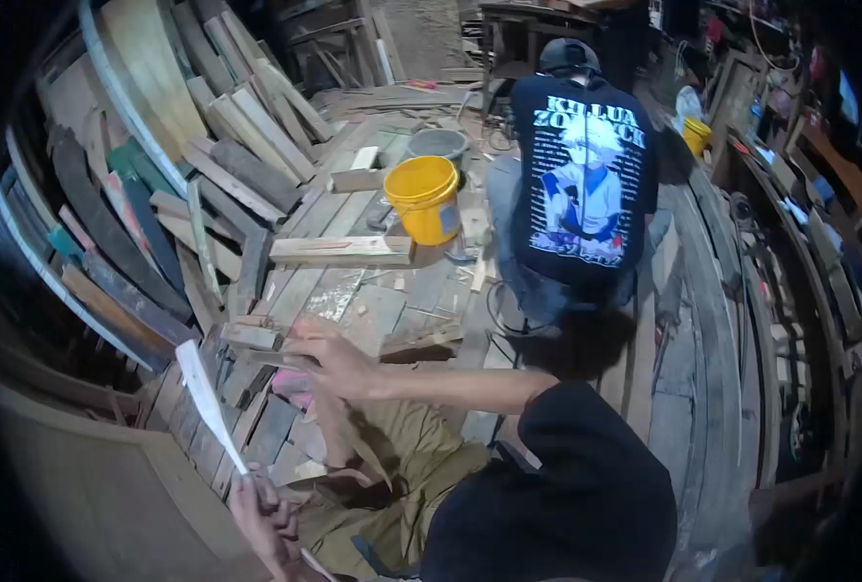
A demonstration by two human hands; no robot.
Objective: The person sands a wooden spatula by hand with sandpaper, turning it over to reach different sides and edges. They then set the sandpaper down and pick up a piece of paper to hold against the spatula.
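My left hand [266, 519] is closed around the lower end of a long, pale, paddle-shaped piece [206, 403], its broad end tilted up and to the left. My right hand [339, 361] reaches across in front of my lap, fingers bent and partly blurred. A thin brown strip [347, 432], like a bent sheet, hangs from this hand over my khaki trousers [407, 441]. Just beyond the fingers lies a small wooden block [252, 337]. Something pink [293, 388] shows below the right wrist.
Another person [586, 184] sits ahead with their back to me. Between us stand a yellow bucket [421, 206], a grey basin [439, 145] and a thick wooden beam [339, 250] on the plank floor. Boards [247, 136] lean at the left; long timbers [717, 291] run along the right.
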